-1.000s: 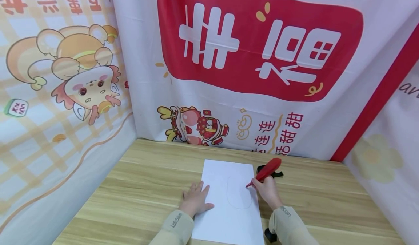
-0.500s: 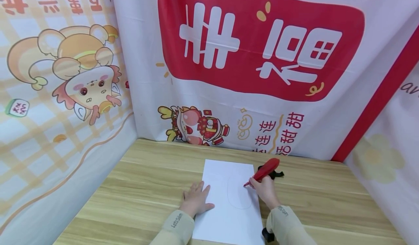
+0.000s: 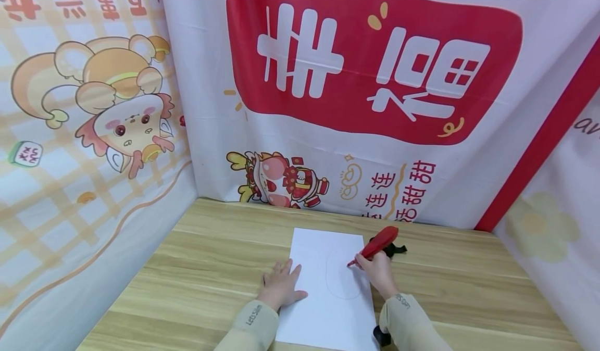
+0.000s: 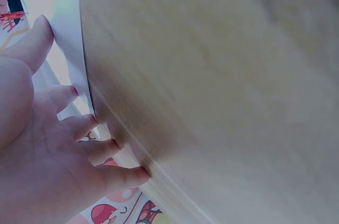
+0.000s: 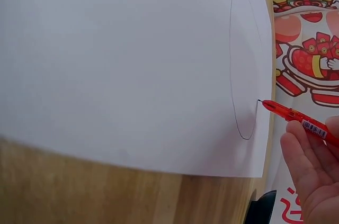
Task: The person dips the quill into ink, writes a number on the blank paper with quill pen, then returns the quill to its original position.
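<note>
A white sheet of paper (image 3: 323,320) lies on the wooden table, bearing a thin, nearly oval pencil-like line (image 5: 230,49) with a gap in its side. My left hand (image 3: 280,284) rests with spread fingers across the sheet's left edge; in the left wrist view its fingertips (image 4: 139,175) touch the paper edge and the table. My right hand (image 3: 380,277) holds a red pen (image 3: 382,239) slantwise, its fat end up. In the right wrist view the pen's dark tip meets one end of the line, and a barcode label shows on the barrel.
A black item (image 3: 397,249) lies behind the pen, partly hidden. Another small black piece (image 3: 382,336) sits beside the right sleeve. Printed cloth hangings (image 3: 211,132) stand behind the table (image 3: 211,247) and along both sides.
The right hand and the red pen have shifted slightly left and away from the body across the paper. The left hand stays in place on the sheet.
</note>
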Demonstrator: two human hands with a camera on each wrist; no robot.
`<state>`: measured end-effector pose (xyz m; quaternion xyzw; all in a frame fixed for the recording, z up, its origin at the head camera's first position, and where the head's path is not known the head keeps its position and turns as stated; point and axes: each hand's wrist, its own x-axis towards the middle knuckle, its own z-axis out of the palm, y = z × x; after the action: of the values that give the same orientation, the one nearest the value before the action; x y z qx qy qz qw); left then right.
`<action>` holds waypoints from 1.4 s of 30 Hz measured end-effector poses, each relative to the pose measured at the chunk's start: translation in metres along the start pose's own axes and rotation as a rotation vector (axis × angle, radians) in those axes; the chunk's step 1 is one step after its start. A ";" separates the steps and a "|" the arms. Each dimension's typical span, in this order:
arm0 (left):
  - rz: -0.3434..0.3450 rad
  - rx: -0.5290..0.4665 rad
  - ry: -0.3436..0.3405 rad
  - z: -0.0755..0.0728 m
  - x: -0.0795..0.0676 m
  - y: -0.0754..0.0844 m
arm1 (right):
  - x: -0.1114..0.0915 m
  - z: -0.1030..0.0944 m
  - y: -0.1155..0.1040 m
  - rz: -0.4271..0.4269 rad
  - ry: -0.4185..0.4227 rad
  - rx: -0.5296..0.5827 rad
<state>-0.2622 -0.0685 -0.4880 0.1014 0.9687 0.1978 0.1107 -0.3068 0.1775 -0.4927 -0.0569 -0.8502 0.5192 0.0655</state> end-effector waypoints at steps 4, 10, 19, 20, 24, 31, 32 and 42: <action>0.006 -0.011 -0.001 -0.001 -0.001 0.001 | -0.001 0.002 -0.002 0.001 -0.004 0.009; 0.012 -0.004 0.005 -0.001 0.000 0.000 | -0.003 0.005 -0.006 0.013 -0.007 0.019; 0.005 -0.008 -0.002 0.001 0.002 -0.001 | -0.003 0.008 -0.007 -0.024 -0.001 0.028; 0.004 -0.010 -0.002 0.002 0.003 -0.001 | -0.003 0.009 -0.007 -0.023 -0.001 0.028; 0.002 -0.014 -0.001 0.001 0.002 -0.001 | -0.002 0.010 -0.008 -0.009 -0.018 0.025; 0.013 -0.018 0.003 0.000 0.001 0.000 | -0.001 0.016 -0.008 -0.028 -0.031 0.051; 0.014 -0.017 0.004 0.000 0.001 0.000 | -0.001 0.017 -0.008 -0.038 -0.030 0.055; 0.014 -0.010 0.002 -0.003 0.000 0.001 | -0.004 0.023 -0.013 -0.042 -0.036 0.055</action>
<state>-0.2626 -0.0689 -0.4846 0.1074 0.9670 0.2038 0.1087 -0.3069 0.1501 -0.4915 -0.0280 -0.8378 0.5417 0.0623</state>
